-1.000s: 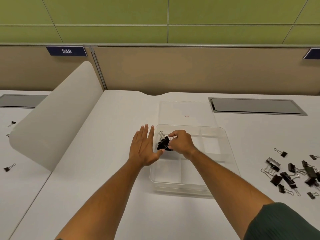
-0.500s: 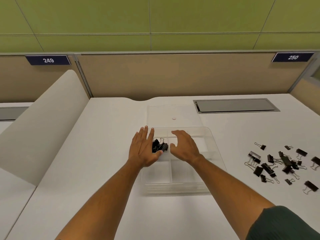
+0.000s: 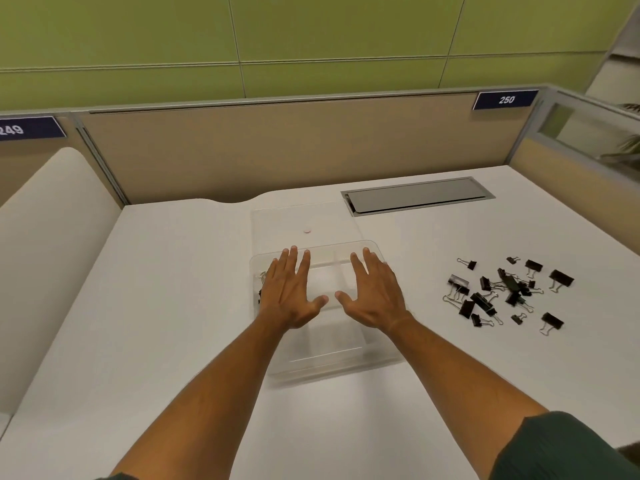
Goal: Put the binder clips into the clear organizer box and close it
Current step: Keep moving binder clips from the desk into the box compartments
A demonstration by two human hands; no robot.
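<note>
The clear organizer box (image 3: 332, 362) lies on the white desk in front of me, its lid (image 3: 304, 220) folded back flat behind it. My left hand (image 3: 292, 292) hovers palm down over the box's far-left compartment, fingers spread and empty. Black binder clips in the box (image 3: 261, 282) peek out at that hand's left edge, mostly hidden under it. My right hand (image 3: 375, 292) is spread flat over the box's far-right part, holding nothing. A pile of loose black binder clips (image 3: 505, 292) lies on the desk to the right of the box.
A grey cable hatch (image 3: 415, 195) is set into the desk behind the box. A tan partition (image 3: 277, 150) closes off the back, a white curved divider (image 3: 52, 237) the left side. A small pink dot (image 3: 307, 231) sits on the lid.
My right hand let go of the clips in the far-left compartment and moved right over the box. My left hand shifted over those clips. The view swung to the right.
</note>
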